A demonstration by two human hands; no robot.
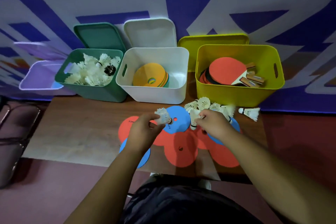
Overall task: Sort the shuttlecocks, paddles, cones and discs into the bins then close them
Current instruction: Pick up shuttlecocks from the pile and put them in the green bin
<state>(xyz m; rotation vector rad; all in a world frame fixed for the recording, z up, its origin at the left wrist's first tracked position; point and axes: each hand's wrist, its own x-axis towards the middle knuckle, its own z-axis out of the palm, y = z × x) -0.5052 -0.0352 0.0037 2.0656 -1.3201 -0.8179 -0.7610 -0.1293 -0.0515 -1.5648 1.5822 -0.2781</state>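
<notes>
Left hand (pixel 143 131) fingers clamped feathery shuttlecock (pixel 163 115); right hand (pixel 214 123) fingers pinched second shuttlecock (pixel 193 117); flat round discs (pixel 181 152) beneath, feathery pile (pixel 205 104) beside.

Wood table (pixel 81 132) w/ 3 bins (pixel 154 94), red/blue discs (pixel 181 154), loose shuttlecocks (pixel 250 112)

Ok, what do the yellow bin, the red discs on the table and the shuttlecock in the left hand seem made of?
The yellow bin: moulded plastic, smooth, going by one-piece rounded walls and cut-out handle. The red discs: thin flat matt sheet, probably soft plastic or rubber. The shuttlecock in the left hand: white feather-like skirt; real or synthetic, too blurred to tell.
</notes>
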